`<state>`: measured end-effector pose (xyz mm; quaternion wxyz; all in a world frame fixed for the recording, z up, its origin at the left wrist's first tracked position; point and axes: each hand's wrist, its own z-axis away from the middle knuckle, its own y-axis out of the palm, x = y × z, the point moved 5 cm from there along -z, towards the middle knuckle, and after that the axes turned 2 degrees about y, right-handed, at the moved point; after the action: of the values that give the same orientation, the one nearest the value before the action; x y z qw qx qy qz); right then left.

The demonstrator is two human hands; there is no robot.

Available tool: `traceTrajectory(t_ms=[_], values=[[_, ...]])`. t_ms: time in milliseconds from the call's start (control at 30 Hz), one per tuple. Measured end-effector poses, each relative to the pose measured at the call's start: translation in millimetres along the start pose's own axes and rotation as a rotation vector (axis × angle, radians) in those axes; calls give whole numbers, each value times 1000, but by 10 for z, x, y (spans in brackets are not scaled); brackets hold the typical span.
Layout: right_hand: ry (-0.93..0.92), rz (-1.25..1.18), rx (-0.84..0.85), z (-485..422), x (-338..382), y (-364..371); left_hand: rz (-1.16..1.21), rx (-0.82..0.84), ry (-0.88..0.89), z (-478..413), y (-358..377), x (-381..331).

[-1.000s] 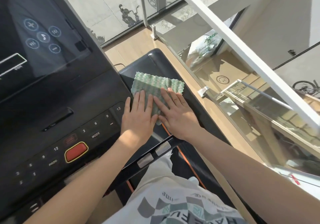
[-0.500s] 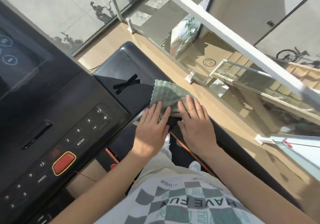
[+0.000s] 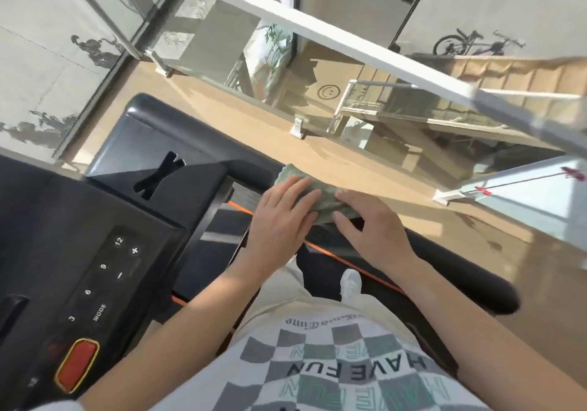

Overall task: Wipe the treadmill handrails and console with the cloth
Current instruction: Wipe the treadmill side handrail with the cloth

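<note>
1. Green waffle-textured cloth (image 3: 322, 204) draped over the black padded right handrail (image 3: 476, 293), apart from the console.
2. Pressed down by the left hand (image 3: 282, 220), fingers straight and close together, tips lying on the cloth's far part.
3. Pressed also by the right hand (image 3: 371, 229), fingers slightly spread and flat over the cloth's right edge, thumb at its near edge.
4. Printed on the black treadmill console (image 3: 47, 220): "12", "+", "9", "−", "6", "MODE", "3", beside a red yellow-rimmed button (image 3: 77, 364).
5. Printed on the white checked T-shirt (image 3: 317, 363): "HAVE FUN".
</note>
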<state>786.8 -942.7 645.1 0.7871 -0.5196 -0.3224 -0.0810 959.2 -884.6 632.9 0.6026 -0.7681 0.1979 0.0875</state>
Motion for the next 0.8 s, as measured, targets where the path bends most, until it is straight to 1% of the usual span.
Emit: traceTrajectory(t_ms=[67,100,233,500,667,800], values=[[88,-15,-44,53,-124,-66,-29,85,89,-117,118,-58],[122,-8,-59,81,-177,-80,-39,101,126,-149,162,-91],[181,-13,-74,220,-339,-108,-30,102,199,-190,268,-238],[174,60,-8,564,-799,-385,-85,198,258,-247,495,-775],[205,54,-18,816,-1141,-540,-101,262,278,-294,673,-1140],[236,44,-57,1053,-1381,-657,-97,285,302,-310,806,-1423]])
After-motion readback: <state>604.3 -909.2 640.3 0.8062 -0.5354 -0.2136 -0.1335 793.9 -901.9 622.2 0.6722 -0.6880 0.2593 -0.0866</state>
